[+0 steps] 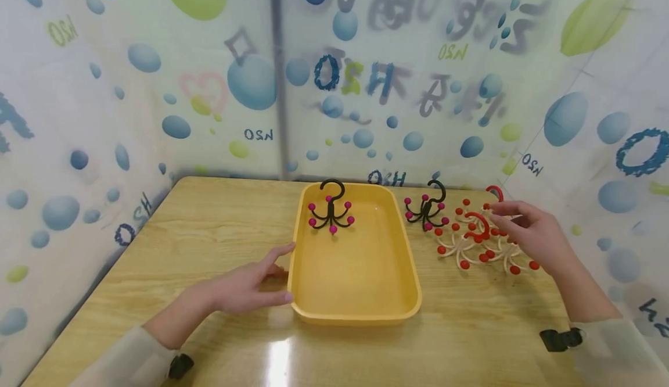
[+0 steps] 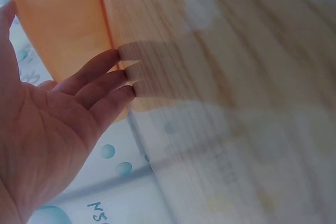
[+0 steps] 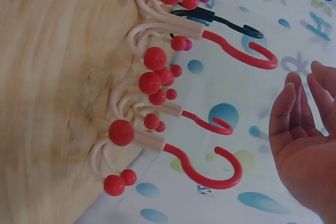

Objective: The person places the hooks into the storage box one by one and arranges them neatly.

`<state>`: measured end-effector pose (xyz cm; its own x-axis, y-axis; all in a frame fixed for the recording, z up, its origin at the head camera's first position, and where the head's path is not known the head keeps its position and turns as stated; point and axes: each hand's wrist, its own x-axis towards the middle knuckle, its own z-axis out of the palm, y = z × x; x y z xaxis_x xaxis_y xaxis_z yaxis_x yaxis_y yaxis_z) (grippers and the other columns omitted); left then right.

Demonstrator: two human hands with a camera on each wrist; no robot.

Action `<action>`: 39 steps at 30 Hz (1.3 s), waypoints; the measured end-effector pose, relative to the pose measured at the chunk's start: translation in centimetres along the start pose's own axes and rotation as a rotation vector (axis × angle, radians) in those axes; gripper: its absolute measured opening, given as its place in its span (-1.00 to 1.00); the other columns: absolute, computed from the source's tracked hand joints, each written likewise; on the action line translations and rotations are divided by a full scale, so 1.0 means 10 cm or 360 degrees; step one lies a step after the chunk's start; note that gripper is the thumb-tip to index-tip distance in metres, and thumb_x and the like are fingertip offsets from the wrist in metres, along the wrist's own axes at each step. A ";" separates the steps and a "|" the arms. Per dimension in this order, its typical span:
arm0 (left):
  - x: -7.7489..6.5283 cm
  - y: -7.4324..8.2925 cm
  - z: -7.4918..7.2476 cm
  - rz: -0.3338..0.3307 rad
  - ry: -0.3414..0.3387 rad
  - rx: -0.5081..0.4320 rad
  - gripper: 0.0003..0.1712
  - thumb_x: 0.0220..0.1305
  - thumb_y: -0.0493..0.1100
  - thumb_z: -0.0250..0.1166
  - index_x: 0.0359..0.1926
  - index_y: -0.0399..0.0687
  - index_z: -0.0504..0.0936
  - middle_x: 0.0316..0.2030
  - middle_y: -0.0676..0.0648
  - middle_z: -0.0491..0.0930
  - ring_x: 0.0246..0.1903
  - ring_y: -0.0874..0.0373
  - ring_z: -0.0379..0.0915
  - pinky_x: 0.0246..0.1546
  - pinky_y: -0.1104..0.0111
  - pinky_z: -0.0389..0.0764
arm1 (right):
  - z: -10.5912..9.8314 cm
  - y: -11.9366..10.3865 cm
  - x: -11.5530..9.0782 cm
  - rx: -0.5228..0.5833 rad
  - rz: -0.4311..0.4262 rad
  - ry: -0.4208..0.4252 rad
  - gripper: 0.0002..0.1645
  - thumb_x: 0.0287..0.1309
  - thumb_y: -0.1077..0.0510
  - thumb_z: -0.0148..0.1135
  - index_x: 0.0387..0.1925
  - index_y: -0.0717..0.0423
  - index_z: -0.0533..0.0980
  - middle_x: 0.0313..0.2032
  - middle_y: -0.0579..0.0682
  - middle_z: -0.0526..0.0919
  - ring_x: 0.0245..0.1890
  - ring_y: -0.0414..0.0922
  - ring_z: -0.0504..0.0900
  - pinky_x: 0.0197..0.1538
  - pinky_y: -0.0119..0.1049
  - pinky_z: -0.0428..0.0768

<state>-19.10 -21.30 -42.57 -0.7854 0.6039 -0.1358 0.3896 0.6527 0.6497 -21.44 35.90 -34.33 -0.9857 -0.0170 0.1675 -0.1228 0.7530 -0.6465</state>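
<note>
My left hand is at the left side of a yellow plastic tray, its fingers and thumb spread along the rim. In the left wrist view the fingers reach loosely extended along the tray's outer wall. Inside the tray, toward the back, stands a black multi-arm hook hanger with pink ball tips. Over on the right, my right hand hovers beside three cream hangers with red hooks and red balls. The right wrist view shows that hand apart from the red hooks, with nothing in its fingers.
A second black hanger with pink balls stands on the wooden table, between the tray and the cream group. Patterned curtain walls enclose the table at the back and both sides.
</note>
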 end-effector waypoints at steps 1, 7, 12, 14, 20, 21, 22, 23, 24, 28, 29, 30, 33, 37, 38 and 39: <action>0.00 0.00 0.00 -0.0007 -0.0004 -0.0003 0.10 0.34 0.40 0.22 0.63 0.30 -0.22 0.27 -0.03 0.58 0.32 -0.03 0.45 0.38 -0.13 0.32 | 0.01 0.03 -0.01 -0.0001 -0.0007 -0.0003 -0.47 0.42 -0.24 0.17 0.21 -0.02 0.53 -0.14 -0.19 0.71 -0.31 -0.28 0.65 -0.33 -0.33 0.65; -0.03 0.02 0.02 -0.0044 -0.0025 -0.0037 0.08 0.36 0.35 0.25 0.63 0.31 -0.21 0.27 -0.04 0.57 0.33 -0.07 0.44 0.37 -0.17 0.30 | 0.12 0.17 -0.04 0.0032 -0.0033 -0.0057 -0.43 0.42 -0.18 0.19 0.27 0.06 0.48 0.02 0.02 0.66 -0.30 -0.33 0.69 -0.29 -0.32 0.70; -0.03 0.00 0.03 -0.0028 -0.0018 -0.0011 0.10 0.33 0.41 0.22 0.63 0.32 -0.22 0.27 -0.02 0.57 0.33 -0.04 0.44 0.38 -0.15 0.30 | 0.21 0.21 -0.03 0.0026 -0.0047 -0.0091 -0.37 0.42 -0.19 0.20 0.35 0.03 0.44 0.10 0.17 0.62 -0.26 -0.36 0.71 -0.29 -0.31 0.71; -0.01 0.00 0.02 -0.0011 -0.0006 0.0008 0.11 0.33 0.42 0.22 0.63 0.32 -0.22 0.27 -0.01 0.58 0.32 -0.02 0.45 0.38 -0.13 0.31 | 0.23 0.22 -0.02 0.0037 -0.0043 -0.0090 -0.36 0.41 -0.20 0.20 0.36 0.02 0.44 0.09 0.21 0.63 -0.26 -0.32 0.72 -0.30 -0.30 0.70; 0.02 0.02 -0.03 -0.0004 -0.0005 0.0022 0.10 0.33 0.42 0.22 0.62 0.36 -0.24 0.26 -0.01 0.59 0.31 -0.01 0.46 0.37 -0.12 0.32 | 0.27 0.20 0.00 0.0056 -0.0006 -0.0012 -0.34 0.38 -0.25 0.21 0.34 0.00 0.46 0.01 0.23 0.68 -0.32 -0.32 0.72 -0.31 -0.31 0.70; 0.02 0.02 -0.04 -0.0007 -0.0010 0.0020 0.10 0.33 0.42 0.22 0.62 0.36 -0.24 0.26 0.00 0.58 0.31 -0.01 0.45 0.38 -0.12 0.32 | 0.29 0.20 0.01 0.0063 -0.0007 0.0005 -0.35 0.39 -0.23 0.21 0.34 0.01 0.47 0.00 0.22 0.68 -0.33 -0.34 0.72 -0.30 -0.33 0.70; 0.02 0.02 -0.04 -0.0008 -0.0013 0.0016 0.10 0.33 0.42 0.22 0.62 0.36 -0.24 0.26 0.00 0.58 0.31 -0.01 0.45 0.38 -0.12 0.32 | 0.30 0.20 0.01 0.0078 -0.0006 0.0021 -0.37 0.40 -0.19 0.21 0.33 0.03 0.47 0.00 0.23 0.68 -0.34 -0.34 0.73 -0.30 -0.35 0.70; 0.03 0.02 -0.04 -0.0009 -0.0013 0.0013 0.10 0.33 0.42 0.22 0.62 0.36 -0.24 0.26 0.00 0.58 0.32 -0.01 0.45 0.38 -0.12 0.32 | 0.31 0.19 0.01 0.0090 -0.0006 0.0036 -0.39 0.41 -0.16 0.21 0.33 0.06 0.48 -0.02 0.25 0.68 -0.35 -0.33 0.74 -0.29 -0.37 0.70; 0.03 0.02 -0.03 -0.0010 -0.0011 0.0012 0.10 0.33 0.41 0.22 0.62 0.36 -0.24 0.26 0.00 0.58 0.32 -0.01 0.45 0.37 -0.12 0.32 | 0.32 0.19 0.02 0.0093 0.0002 0.0051 -0.41 0.42 -0.14 0.21 0.32 0.08 0.48 -0.04 0.26 0.69 -0.36 -0.34 0.74 -0.30 -0.40 0.69; 0.02 0.00 -0.02 -0.0016 -0.0002 0.0008 0.09 0.33 0.41 0.22 0.62 0.39 -0.23 0.26 0.01 0.58 0.32 -0.02 0.45 0.37 -0.13 0.32 | 0.36 0.19 0.03 0.0108 0.0034 0.0081 -0.44 0.44 -0.07 0.21 0.30 0.16 0.49 -0.05 0.26 0.67 -0.33 -0.28 0.76 -0.27 -0.47 0.68; 0.02 0.00 -0.02 -0.0014 0.0002 0.0006 0.09 0.33 0.41 0.22 0.62 0.39 -0.23 0.26 0.01 0.58 0.32 -0.02 0.45 0.37 -0.13 0.32 | 0.37 0.19 0.03 0.0108 0.0041 0.0083 -0.44 0.44 -0.07 0.21 0.29 0.17 0.49 -0.06 0.27 0.68 -0.33 -0.29 0.75 -0.27 -0.47 0.68; 0.02 0.00 -0.01 -0.0011 0.0003 0.0005 0.09 0.33 0.42 0.22 0.62 0.40 -0.23 0.26 0.01 0.59 0.32 -0.02 0.45 0.37 -0.13 0.32 | 0.38 0.20 0.03 0.0108 0.0047 0.0086 -0.44 0.44 -0.07 0.21 0.29 0.18 0.49 -0.05 0.28 0.68 -0.32 -0.27 0.76 -0.26 -0.47 0.68; 0.02 -0.01 -0.01 -0.0003 0.0006 0.0001 0.08 0.33 0.41 0.22 0.62 0.40 -0.23 0.27 0.02 0.58 0.32 -0.01 0.45 0.37 -0.12 0.32 | 0.40 0.22 0.02 0.0125 0.0047 0.0099 -0.42 0.43 -0.09 0.21 0.27 0.20 0.50 -0.05 0.30 0.70 -0.32 -0.27 0.76 -0.25 -0.48 0.68; 0.01 0.00 0.00 -0.0011 0.0000 -0.0004 0.08 0.33 0.41 0.22 0.62 0.41 -0.22 0.27 0.01 0.58 0.33 -0.03 0.44 0.37 -0.13 0.32 | 0.41 0.23 0.00 0.0142 0.0043 0.0128 -0.41 0.40 -0.15 0.23 0.22 0.17 0.54 -0.11 0.22 0.74 -0.32 -0.25 0.77 -0.26 -0.46 0.68; 0.01 0.00 0.00 -0.0016 -0.0003 -0.0002 0.08 0.33 0.41 0.22 0.62 0.41 -0.23 0.28 0.01 0.57 0.33 -0.04 0.44 0.37 -0.13 0.32 | 0.41 0.22 0.00 0.0147 0.0038 0.0132 -0.42 0.39 -0.15 0.24 0.21 0.17 0.55 -0.13 0.19 0.75 -0.32 -0.25 0.78 -0.27 -0.45 0.69; 0.01 0.00 0.00 -0.0021 -0.0004 -0.0001 0.08 0.33 0.41 0.22 0.62 0.42 -0.23 0.28 0.00 0.57 0.33 -0.04 0.44 0.37 -0.14 0.32 | 0.40 0.22 0.00 0.0155 0.0035 0.0136 -0.43 0.39 -0.15 0.25 0.20 0.16 0.56 -0.16 0.12 0.76 -0.31 -0.24 0.78 -0.27 -0.43 0.69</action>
<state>-19.17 -21.21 -42.55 -0.7892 0.5965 -0.1463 0.3789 0.6604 0.6484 -22.13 34.90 -38.76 -0.9754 0.0580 0.2127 -0.1161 0.6850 -0.7192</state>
